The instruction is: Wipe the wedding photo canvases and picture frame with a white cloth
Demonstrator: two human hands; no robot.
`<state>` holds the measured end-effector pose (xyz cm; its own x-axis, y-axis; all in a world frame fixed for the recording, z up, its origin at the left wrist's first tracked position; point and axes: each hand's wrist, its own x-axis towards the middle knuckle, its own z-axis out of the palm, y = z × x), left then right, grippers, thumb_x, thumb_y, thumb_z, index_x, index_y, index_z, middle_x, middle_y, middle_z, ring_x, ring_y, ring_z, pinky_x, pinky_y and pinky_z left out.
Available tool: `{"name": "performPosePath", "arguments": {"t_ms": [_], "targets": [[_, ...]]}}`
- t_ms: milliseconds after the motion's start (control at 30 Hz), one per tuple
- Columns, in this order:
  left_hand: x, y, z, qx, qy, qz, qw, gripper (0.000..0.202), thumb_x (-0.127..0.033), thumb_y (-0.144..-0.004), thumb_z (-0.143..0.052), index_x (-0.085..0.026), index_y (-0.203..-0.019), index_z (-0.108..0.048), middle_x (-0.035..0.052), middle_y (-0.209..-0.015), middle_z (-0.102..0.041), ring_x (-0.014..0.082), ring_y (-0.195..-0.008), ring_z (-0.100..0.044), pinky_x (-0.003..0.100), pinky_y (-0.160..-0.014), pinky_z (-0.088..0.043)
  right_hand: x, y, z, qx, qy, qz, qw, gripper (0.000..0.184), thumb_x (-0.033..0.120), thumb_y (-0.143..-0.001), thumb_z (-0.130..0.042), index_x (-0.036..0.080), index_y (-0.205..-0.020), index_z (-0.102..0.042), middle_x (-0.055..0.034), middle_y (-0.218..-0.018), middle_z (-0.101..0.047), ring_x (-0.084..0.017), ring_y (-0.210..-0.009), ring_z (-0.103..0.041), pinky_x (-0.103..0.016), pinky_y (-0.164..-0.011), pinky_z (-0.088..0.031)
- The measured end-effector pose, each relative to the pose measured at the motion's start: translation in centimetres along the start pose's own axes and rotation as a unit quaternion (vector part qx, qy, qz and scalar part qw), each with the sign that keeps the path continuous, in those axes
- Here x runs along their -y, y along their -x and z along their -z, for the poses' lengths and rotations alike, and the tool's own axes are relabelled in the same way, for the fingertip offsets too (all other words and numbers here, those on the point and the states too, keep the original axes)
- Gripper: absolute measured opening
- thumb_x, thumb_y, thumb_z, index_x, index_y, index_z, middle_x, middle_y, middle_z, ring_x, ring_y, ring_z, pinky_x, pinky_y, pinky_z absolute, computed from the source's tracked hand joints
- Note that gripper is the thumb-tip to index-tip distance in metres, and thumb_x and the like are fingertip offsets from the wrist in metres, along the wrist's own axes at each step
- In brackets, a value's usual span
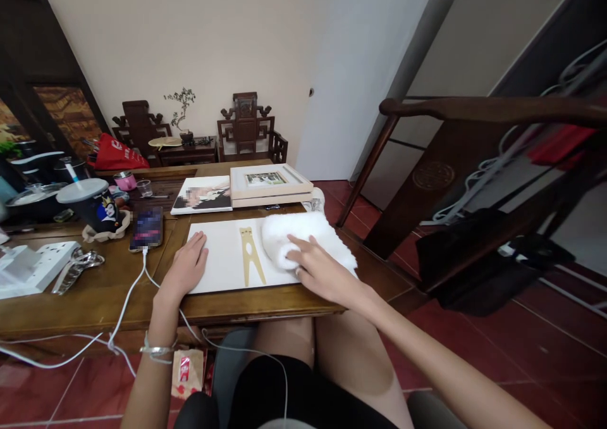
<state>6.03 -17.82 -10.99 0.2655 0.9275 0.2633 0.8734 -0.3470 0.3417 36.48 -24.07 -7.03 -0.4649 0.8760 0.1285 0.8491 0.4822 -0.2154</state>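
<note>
My left hand (pixel 190 261) lies flat on the left end of a white board (pixel 218 258), fingers stretched out, holding nothing. At the board's right end is a thick white fluffy cloth (pixel 325 236), which hangs past the board's right edge. My right hand (pixel 320 267) is on this cloth, its fingers bent around a rolled fold of it; the thumb's exact place is partly hidden. Between my hands, a flat tan piece (pixel 252 258) with a bear-shaped head and two spread legs, like tongs, rests on the board.
Behind the board are a picture canvas (pixel 202 195) and a stacked pale frame (pixel 270 185). To the left, a phone (pixel 146 230) is plugged into a white cable (pixel 128 296), near a lidded cup (pixel 95 207), a clear claw clip (pixel 78 267) and a power strip (pixel 42 267). A wooden chair (pixel 427 157) stands right.
</note>
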Motion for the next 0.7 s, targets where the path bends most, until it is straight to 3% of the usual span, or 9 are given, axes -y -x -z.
{"name": "performPosePath", "arguments": {"t_ms": [133,267,433,600,700], "targets": [[-0.1,0.0,0.0,-0.004,-0.005,-0.004,1.0,0.053,-0.032,-0.093,-0.029,-0.004,-0.135,-0.048,0.017,-0.147,-0.043,0.0246,-0.14,-0.035,0.043,-0.117,-0.026,1.7,5.3,1.9,0.049,-0.035,0.046,0.997,0.041,-0.002,-0.066,-0.04,0.015,-0.094,-0.064,-0.0183,-0.137,-0.052,-0.029,-0.14,-0.031,-0.054,-0.114,-0.023],[-0.2,0.0,0.0,0.001,-0.008,0.0,1.0,0.055,-0.032,-0.093,-0.029,-0.003,-0.135,-0.047,0.0177,-0.147,-0.042,0.0254,-0.14,-0.034,0.044,-0.117,-0.026,1.7,6.4,2.7,0.06,-0.055,0.069,0.994,0.045,-0.002,-0.064,-0.04,0.019,-0.095,-0.065,-0.0128,-0.139,-0.053,-0.026,-0.139,-0.034,-0.05,-0.115,-0.025],[0.0,0.1,0.0,-0.001,-0.007,0.002,1.0,0.052,-0.032,-0.094,-0.029,-0.006,-0.135,-0.047,0.0164,-0.148,-0.042,0.0245,-0.14,-0.035,0.044,-0.116,-0.028,-0.9,0.8,0.9,0.011,-0.035,0.073,0.997,0.036,0.001,-0.069,-0.041,0.015,-0.093,-0.063,-0.019,-0.13,-0.058,-0.028,-0.136,-0.04,-0.053,-0.112,-0.026],[0.1,0.0,0.1,-0.001,-0.001,-0.004,1.0,0.051,-0.033,-0.094,-0.03,-0.008,-0.135,-0.047,0.0155,-0.148,-0.042,0.0239,-0.14,-0.034,0.044,-0.116,-0.027,-3.7,-6.6,-0.2,-0.028,-0.027,0.065,0.997,0.036,0.002,-0.069,-0.04,0.015,-0.092,-0.064,-0.0154,-0.114,-0.067,-0.031,-0.129,-0.047,-0.049,-0.104,-0.034],[0.2,0.0,0.1,0.003,0.004,-0.004,1.0,0.051,-0.034,-0.094,-0.03,-0.01,-0.135,-0.048,0.0142,-0.148,-0.042,0.0237,-0.14,-0.034,0.044,-0.117,-0.026,-4.4,-8.9,-0.1,-0.036,-0.018,0.05,0.998,0.034,0.002,-0.071,-0.04,0.015,-0.09,-0.065,-0.0134,-0.107,-0.069,-0.03,-0.122,-0.053,-0.044,-0.099,-0.038]]}}
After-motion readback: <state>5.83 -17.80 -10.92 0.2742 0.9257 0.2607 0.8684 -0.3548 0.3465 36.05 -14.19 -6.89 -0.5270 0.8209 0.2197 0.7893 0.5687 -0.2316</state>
